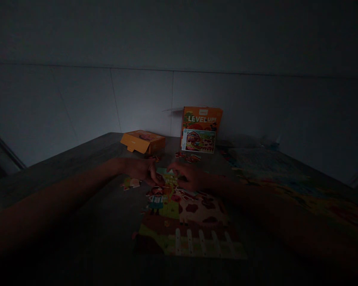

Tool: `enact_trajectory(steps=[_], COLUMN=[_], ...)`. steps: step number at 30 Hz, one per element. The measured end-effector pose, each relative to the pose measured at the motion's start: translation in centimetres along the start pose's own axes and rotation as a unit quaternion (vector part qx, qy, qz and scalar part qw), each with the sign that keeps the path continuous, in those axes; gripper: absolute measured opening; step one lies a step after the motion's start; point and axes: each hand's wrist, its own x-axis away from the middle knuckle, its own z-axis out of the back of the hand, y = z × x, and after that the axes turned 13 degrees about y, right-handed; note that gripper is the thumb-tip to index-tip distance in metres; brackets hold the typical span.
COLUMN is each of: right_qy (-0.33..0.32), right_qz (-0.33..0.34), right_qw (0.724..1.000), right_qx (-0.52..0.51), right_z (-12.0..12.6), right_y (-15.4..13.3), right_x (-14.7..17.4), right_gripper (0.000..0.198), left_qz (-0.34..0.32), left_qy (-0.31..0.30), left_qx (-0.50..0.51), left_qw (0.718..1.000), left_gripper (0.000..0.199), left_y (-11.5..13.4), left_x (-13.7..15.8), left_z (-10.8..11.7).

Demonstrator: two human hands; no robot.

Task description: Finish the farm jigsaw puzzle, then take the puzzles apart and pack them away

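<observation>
Two hands [141, 170] [189, 176], cow puzzle [197, 212], orange box [201, 120] reading "LEVEL UP!"

we stretch forward, our left forearm [65, 194] slanting in from the left edge, our right forearm [256, 202] from the lower right, both bare. our left hand [143, 171] tips its fingers [153, 173] downward; our right hand [189, 174] faces it, near but apart, knuckles bent. darkness hides how firmly we grip.
</observation>
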Motion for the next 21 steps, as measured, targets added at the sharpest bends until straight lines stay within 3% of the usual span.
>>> enact_trajectory(steps=[3,6,13,21], right_qy=[-0.028,-0.013,-0.029,-0.029], right_qz=[0.039,0.032,0.052,0.030], right_qw=[0.999,0.999,0.998,0.999], right_qx=[0.015,0.017,0.020,0.017], right_z=[0.1,0.1,0.0,0.2], right_y=[-0.1,-0.1,0.2,-0.2], right_x=[-0.1,-0.2,-0.2,-0.2], right_gripper=[0.028,0.042,0.036,0.038], left_qz=[-0.006,-0.002,-0.003,0.019], left_qy=[-0.015,-0.018,0.010,-0.019], left_qx=[0.001,0.009,0.017,-0.009], left_qw=[1.000,1.000,1.000,1.000], left_gripper=[0.023,0.023,0.019,0.024], left_y=[0.0,-0.1,0.6,1.7], left_x=[-0.1,-0.2,-0.1,0.0], left_z=[0.1,0.1,0.0,0.5])
